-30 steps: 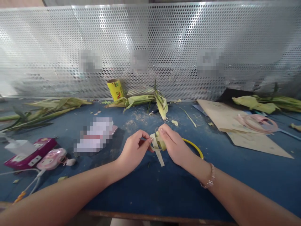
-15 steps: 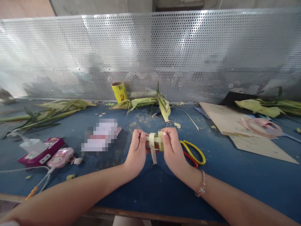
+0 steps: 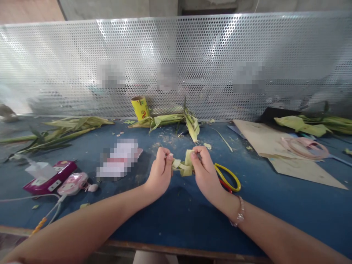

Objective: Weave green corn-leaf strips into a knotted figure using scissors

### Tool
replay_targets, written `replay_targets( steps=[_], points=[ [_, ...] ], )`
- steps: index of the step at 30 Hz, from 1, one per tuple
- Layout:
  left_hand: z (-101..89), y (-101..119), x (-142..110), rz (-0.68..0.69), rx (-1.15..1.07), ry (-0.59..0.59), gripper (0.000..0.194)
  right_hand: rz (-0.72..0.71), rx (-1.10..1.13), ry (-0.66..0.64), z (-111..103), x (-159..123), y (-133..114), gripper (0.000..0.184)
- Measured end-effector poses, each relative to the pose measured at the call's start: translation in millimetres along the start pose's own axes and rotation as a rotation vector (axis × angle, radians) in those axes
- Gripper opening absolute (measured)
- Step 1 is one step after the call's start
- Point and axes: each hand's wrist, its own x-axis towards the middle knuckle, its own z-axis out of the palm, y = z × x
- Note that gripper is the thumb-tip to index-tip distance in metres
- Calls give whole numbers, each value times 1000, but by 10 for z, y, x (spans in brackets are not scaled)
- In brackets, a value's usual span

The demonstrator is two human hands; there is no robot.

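Observation:
Between my two hands, above the blue table, is a folded strip of pale green corn husk (image 3: 187,168). My left hand (image 3: 161,170) pinches its left end between thumb and fingers. On the other side, my right hand (image 3: 205,172) grips the wider, upright part of the husk. The strip looks looped or interlaced in the middle; the exact fold is too small to make out. Just right of my right hand lies a pair of scissors with a yellow handle loop (image 3: 229,178) and a red one, its blades hidden behind the hand.
Corn husks (image 3: 165,120) lie along the back by a yellow cardboard tube (image 3: 139,108) and a perforated metal screen (image 3: 192,51). At left are a purple power strip (image 3: 62,172), a pink case (image 3: 73,183) and cables. Brown cardboard (image 3: 299,172) lies at right.
The husk strip has turned and shifted between my hands; its hanging tail no longer shows below. My right hand has moved slightly right, covering more of the scissors' red handle.

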Motion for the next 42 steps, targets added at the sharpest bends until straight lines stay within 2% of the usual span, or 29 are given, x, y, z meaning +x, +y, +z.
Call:
replay_targets(
  steps=[3, 8, 10, 14, 21, 24, 29, 32, 35, 37, 42],
  points=[
    [-1, 47, -46, -2, 29, -39, 12, 94, 41, 49, -29, 51, 18, 16],
    [9, 26, -35, -20, 17, -33, 13, 121, 117, 114, -51, 92, 50, 15],
    [8, 6, 9, -68, -32, -4, 16, 113, 120, 114, -53, 85, 57, 15],
    [-13, -28, 137, -212, -153, 53, 19, 66, 145, -7, -47, 50, 87, 15],
    [-36, -103, 264, -311, -436, 198, 18, 20, 212, -226, -52, 13, 148, 16],
    [-24, -93, 246, -341, -525, 156, 20, 46, 211, -180, -66, 30, 136, 16],
    [28, -20, 137, -397, -592, -44, 27, 112, 143, -52, -75, 53, 62, 17],
    [49, 39, 85, -437, -626, -119, 27, 132, 99, -8, -74, 58, 24, 17],
    [49, 82, 77, -502, -636, -98, 33, 176, 151, -2, -73, 67, 9, 17],
    [39, 93, 91, -513, -640, -75, 36, 237, 254, -58, -67, 78, 6, 19],
    [2, 92, 135, -490, -643, -37, 33, 474, 555, -299, -42, 110, 7, 27]
  ],
)
